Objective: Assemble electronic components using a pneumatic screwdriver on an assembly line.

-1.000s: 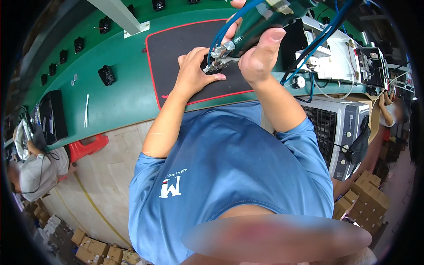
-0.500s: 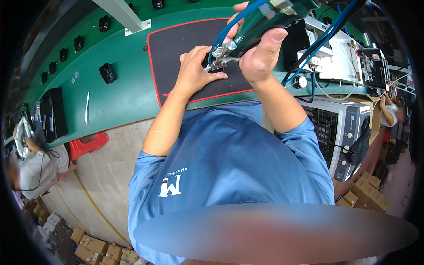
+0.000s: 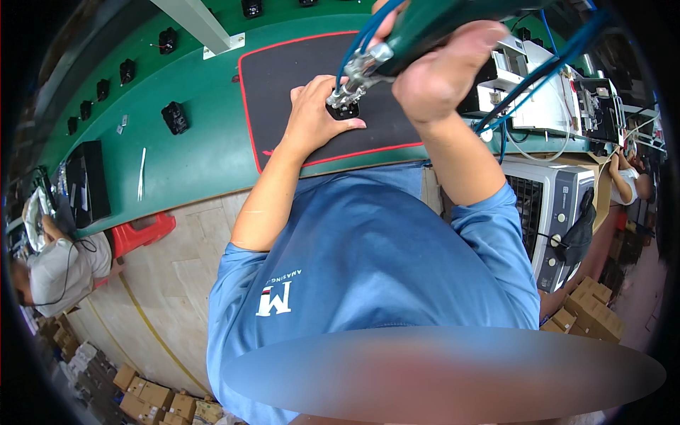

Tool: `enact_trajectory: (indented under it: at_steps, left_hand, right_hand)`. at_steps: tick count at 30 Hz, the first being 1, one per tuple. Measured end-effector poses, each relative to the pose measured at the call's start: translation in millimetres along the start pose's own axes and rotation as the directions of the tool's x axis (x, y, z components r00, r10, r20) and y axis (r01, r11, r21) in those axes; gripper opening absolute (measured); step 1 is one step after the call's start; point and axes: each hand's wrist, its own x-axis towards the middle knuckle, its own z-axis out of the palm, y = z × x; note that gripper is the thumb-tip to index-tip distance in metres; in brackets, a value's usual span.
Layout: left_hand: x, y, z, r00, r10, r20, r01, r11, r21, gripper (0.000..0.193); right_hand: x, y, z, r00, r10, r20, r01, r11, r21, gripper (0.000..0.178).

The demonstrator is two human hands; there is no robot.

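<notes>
One left hand (image 3: 311, 111) cupping black part (image 3: 346, 111), right hand (image 3: 440, 79) gripping tool (image 3: 419, 30)

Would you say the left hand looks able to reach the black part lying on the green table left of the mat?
Probably yes: only the mat and green table seem to lie between the left hand and that black part, though it would first have to release the black piece it seems to hold.

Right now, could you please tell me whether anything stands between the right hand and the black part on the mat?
Only the green tool in the right hand: its metal nose slants over the black part. The left hand holds the part; nothing else visible intervenes.
</notes>
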Motion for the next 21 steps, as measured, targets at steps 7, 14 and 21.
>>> enact_trajectory:
  at_steps: [7, 14, 21]
  left_hand:
    - [2.9, 3.8, -2.3, 1.0, 0.02, -0.004, -0.02, 1.0, -0.001, 0.09]
    - [2.3, 0.4, 1.2, 0.999, -0.019, 0.038, 0.021, 0.999, -0.05, 0.095]
    - [2.6, -2.4, 2.4, 0.999, -0.019, 0.046, 0.021, 0.998, -0.055, 0.094]
  right_hand:
    - [-13.3, 41.6, -35.7, 0.997, -0.077, 0.002, 0.073, 0.932, -0.354, 0.085]
    - [-17.9, 49.0, -38.5, 0.997, -0.076, -0.026, 0.067, 0.963, -0.261, 0.088]
    - [-17.7, 48.5, -41.9, 0.996, -0.091, -0.008, 0.085, 0.959, -0.27, 0.09]
